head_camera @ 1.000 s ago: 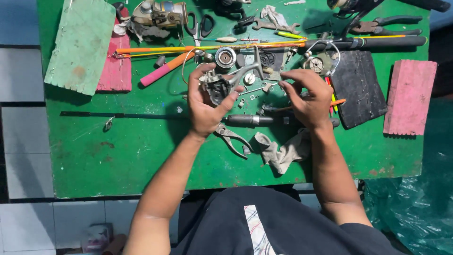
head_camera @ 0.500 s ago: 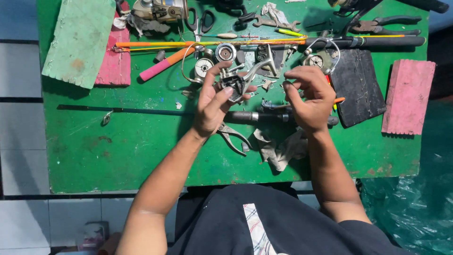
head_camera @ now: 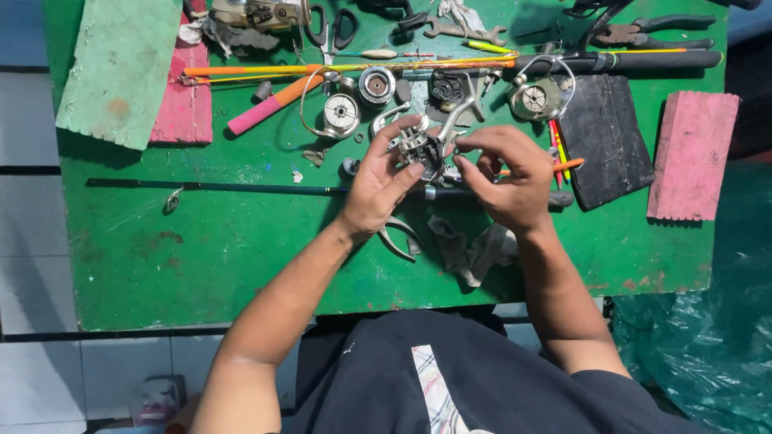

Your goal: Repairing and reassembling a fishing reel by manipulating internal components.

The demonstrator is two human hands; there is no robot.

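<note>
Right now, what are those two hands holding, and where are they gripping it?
A small metal fishing reel body. The left hand cradles its side with the fingers around it; the right hand pinches its other side with the fingertips.

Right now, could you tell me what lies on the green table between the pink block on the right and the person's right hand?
A black pad lies between the pink block and the right hand, in the head view.

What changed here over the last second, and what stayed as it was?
Little changed. Both hands keep the metal reel part between them: left hand cradling it, right hand fingertips working at its side. The view shifted slightly. Thin dark rod, pliers and grey rag stayed put.
</note>
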